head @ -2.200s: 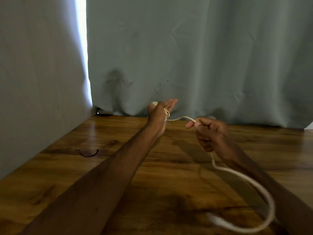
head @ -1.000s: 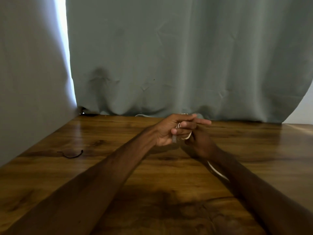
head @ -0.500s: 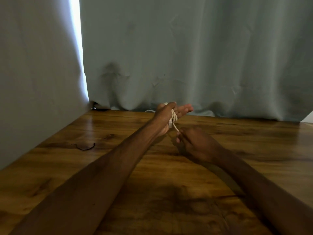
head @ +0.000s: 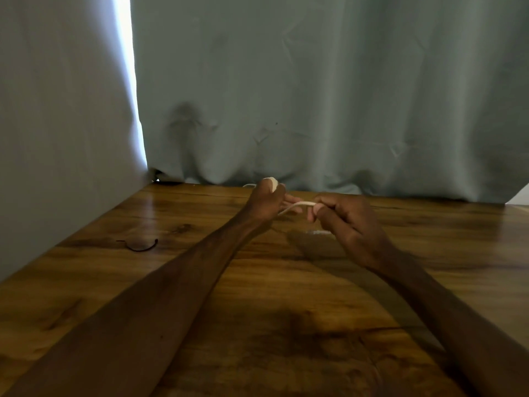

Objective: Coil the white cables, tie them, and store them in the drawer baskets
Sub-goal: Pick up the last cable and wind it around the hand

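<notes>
Cable, white, spans centre frame above the counter: its loops wrap the left hand, fingers loosely extended as a former for the coil, while the right hand pinches the free end taut between curled fingers, likely for another turn.
</notes>
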The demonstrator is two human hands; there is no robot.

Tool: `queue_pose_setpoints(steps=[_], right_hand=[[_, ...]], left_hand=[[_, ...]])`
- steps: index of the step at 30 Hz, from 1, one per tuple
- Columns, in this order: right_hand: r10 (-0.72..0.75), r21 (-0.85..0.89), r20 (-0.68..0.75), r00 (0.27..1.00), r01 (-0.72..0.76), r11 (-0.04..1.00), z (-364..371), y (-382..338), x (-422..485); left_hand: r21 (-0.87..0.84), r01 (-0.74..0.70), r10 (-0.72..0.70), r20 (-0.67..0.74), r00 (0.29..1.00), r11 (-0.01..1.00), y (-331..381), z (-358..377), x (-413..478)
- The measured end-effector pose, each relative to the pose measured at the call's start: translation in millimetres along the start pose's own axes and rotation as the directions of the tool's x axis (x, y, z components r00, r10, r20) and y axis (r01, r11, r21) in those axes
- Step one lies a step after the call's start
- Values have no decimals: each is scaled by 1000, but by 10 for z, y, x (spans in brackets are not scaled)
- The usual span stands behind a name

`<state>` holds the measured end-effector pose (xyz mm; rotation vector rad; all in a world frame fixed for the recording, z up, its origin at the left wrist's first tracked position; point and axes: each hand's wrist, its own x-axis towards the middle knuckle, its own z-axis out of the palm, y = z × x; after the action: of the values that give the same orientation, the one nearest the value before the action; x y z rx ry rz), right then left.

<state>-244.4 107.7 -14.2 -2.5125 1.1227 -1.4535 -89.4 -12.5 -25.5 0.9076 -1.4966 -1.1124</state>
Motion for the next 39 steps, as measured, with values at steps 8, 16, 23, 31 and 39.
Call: queue_pose_setpoints(steps=[8,16,23,31,39], right_hand=[[-82,-251,-360,929,-12,968,-249,222,42],[39,-437,-365,930,-208,875,-487,589,10],[248,-366,-97,964,-267,892,-267,683,-54],[384,-310,349,855,-281,908,192,374,24],[377,-435,475,795,-161,886,202,170,41]], left_hand=[[172,-41,-25,368,929,984,130,224,-129],[-61,183,-56,818,573,981,426,540,-341],[-223,157,13,613,790,962,354,476,-243],[-310,131,-36,293,956,942,310,418,-147],[-71,-30,35,65,997,997,193,461,-128]])
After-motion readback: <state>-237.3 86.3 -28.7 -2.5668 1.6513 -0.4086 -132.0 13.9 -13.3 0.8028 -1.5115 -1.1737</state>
